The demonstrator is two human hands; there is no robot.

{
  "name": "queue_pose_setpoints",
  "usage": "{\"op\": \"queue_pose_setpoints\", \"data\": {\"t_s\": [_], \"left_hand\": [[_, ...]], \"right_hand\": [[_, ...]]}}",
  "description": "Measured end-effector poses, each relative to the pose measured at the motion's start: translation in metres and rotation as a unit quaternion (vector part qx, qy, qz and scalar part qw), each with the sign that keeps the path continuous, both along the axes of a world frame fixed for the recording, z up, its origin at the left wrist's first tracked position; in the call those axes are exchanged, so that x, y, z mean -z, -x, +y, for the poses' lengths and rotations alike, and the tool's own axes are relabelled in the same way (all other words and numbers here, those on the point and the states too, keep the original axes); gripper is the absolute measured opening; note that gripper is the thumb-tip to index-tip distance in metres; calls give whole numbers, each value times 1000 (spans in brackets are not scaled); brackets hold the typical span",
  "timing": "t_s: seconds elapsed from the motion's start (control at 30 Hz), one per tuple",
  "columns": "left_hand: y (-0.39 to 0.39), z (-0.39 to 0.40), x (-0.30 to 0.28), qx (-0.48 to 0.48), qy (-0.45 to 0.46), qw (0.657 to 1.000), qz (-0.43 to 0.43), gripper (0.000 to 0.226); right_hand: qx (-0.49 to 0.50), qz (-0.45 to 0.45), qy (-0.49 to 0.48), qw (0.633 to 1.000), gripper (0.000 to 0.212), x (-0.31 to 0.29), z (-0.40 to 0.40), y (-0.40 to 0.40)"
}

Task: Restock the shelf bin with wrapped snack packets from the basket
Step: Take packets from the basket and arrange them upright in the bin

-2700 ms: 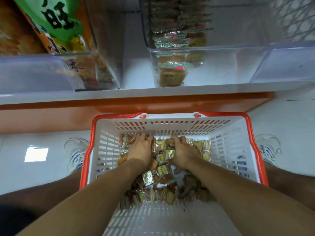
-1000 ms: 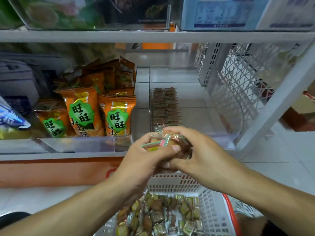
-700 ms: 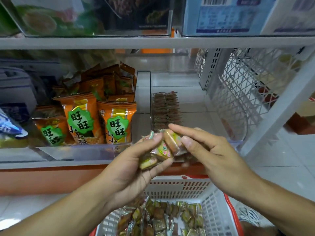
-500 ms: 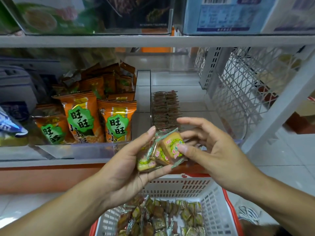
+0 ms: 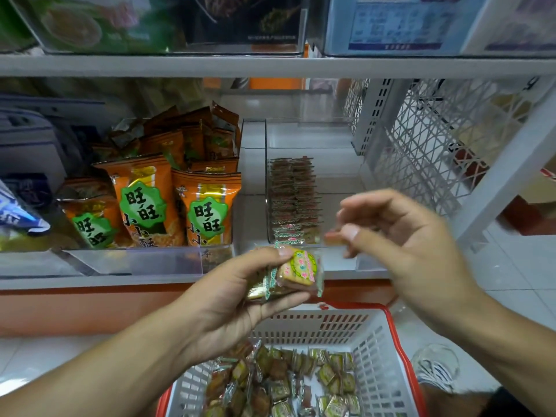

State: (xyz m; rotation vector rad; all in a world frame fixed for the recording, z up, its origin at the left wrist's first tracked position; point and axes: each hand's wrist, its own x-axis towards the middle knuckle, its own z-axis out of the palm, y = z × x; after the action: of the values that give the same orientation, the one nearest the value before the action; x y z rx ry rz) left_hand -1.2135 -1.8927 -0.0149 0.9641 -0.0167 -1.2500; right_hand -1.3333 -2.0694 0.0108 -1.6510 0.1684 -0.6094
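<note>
A: Item one, surroundings. What do we log?

B: We log a clear shelf bin [image 5: 313, 188] on the lower shelf, holding a single row of wrapped snack packets [image 5: 293, 200] along its left wall; the rest of its floor is bare. Just left of it, a second clear bin carries orange snack bags [image 5: 173, 203] with green labels. A white wire lattice panel [image 5: 436, 139] closes the shelf's right end. The upper shelf board [image 5: 270, 66] runs overhead with boxed goods on it.

A: Item two, stock source?

B: A white basket [image 5: 370, 344] with a red rim, on the floor below the shelf, with a loose heap of wrapped packets [image 5: 288, 383] inside.

A: Anything between our hands and the bin?

B: Only the bin's clear front lip; both hands are in front of it.

A: Item three, left hand [image 5: 228, 299]?

B: Palm up, thumb pressed on top, fingers curled beneath: it grips a small stack of packets [image 5: 288, 275], green-and-pink label facing us, just below the bin's front edge.

A: Right hand [image 5: 403, 245]?

B: Blurred. Thumb and forefinger are pinched together near the bin's front; something small and pale may sit between them, but we cannot tell. The other fingers are loosely curled.
</note>
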Motion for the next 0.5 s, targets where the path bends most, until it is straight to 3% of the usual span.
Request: {"op": "queue_pose_setpoints", "data": {"t_s": [0.1, 0.17, 0.4, 0.5], "left_hand": [[2, -2, 0, -2, 20, 999, 32, 30], [6, -4, -1, 19, 50, 998, 44, 32], [10, -4, -4, 22, 92, 995, 18, 63], [9, -4, -3, 20, 91, 996, -11, 64]], "right_hand": [[-55, -79, -178, 979, 31, -6, 4, 2], [-114, -62, -197, 972, 37, -4, 13, 4], [-90, -29, -61, 994, 49, -5, 16, 7], [-48, 16, 2, 999, 55, -4, 12, 9]]}}
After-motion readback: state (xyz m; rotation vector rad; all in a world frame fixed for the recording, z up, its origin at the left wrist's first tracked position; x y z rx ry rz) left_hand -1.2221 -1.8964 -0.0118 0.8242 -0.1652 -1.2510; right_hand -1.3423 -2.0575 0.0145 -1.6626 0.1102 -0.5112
